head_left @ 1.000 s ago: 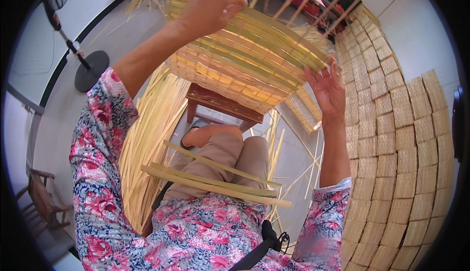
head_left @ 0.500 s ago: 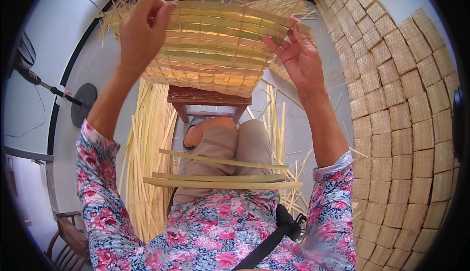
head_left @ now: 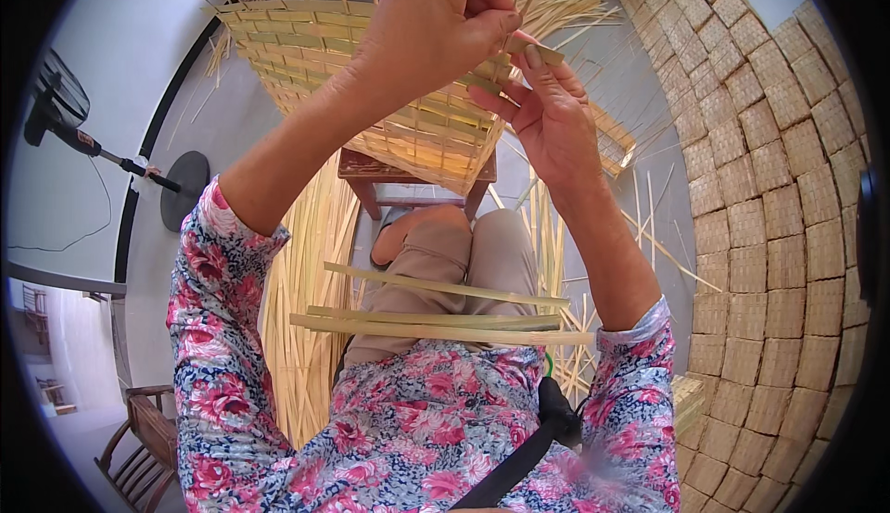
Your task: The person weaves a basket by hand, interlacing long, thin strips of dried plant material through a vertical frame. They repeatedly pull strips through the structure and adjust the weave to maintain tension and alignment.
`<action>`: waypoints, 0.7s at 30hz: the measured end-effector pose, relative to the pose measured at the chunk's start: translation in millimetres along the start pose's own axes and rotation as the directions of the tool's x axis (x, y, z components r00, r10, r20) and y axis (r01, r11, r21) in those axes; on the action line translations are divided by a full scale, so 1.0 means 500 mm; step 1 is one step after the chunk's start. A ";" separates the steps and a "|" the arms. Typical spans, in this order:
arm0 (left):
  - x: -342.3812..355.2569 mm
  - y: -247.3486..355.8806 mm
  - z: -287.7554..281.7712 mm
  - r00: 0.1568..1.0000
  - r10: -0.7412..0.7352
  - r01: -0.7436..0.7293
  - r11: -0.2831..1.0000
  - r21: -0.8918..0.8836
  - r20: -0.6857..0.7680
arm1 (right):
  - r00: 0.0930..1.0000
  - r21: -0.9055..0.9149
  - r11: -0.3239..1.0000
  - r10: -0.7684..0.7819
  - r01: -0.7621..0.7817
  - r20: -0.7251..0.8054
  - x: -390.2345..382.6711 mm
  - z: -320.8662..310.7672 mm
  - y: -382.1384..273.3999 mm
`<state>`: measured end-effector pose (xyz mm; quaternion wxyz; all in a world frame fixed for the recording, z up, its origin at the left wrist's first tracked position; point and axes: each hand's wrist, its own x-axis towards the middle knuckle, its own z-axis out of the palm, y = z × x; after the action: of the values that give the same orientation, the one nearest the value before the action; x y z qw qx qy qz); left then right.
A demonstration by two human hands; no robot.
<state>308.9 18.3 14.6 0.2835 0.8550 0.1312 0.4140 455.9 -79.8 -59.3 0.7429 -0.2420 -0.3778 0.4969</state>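
Observation:
A half-woven bamboo basket (head_left: 306,45) of yellow-green strips rests tilted on a small reddish-brown stool (head_left: 375,168), with thin upright strips standing out of its top edge. My left hand (head_left: 431,26) reaches across to the basket's right corner, finger and thumb pinched on a bamboo strip beside an upright one. Just below it, my right hand (head_left: 561,128) grips the flat end of a bamboo strip (head_left: 547,53) between thumb and fingers. My left hand and forearm hide part of the woven wall. Several loose bamboo strips (head_left: 445,324) lie across my lap.
Long bamboo strips (head_left: 306,328) are heaped on the floor left of my legs, with more (head_left: 556,8) beyond the basket. Woven squares (head_left: 742,235) stand stacked along the right. A black fan (head_left: 65,124) on a round base and a wooden chair (head_left: 148,430) are at left.
My left hand has moved right along the basket's top edge to its right corner, close to my right hand. The basket has turned and its right side now dips lower.

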 end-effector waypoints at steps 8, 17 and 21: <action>-0.008 0.044 -0.009 0.985 0.141 -0.123 0.977 0.176 -0.096 | 0.999 -0.053 0.998 -0.026 0.027 0.028 -0.013 -0.009 0.001; -0.004 0.029 -0.004 0.999 -0.026 0.018 0.986 -0.168 -0.043 | 0.998 -0.032 0.999 -0.029 0.031 0.047 -0.014 -0.015 0.003; -0.009 0.040 -0.001 0.997 -0.059 0.052 0.992 -0.115 -0.056 | 0.997 -0.020 0.999 -0.038 0.040 0.067 -0.018 -0.016 0.002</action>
<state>305.5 0.1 23.9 0.3391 0.8207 0.1393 0.4382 459.7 -87.6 -67.6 0.7367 -0.2257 -0.4125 0.4860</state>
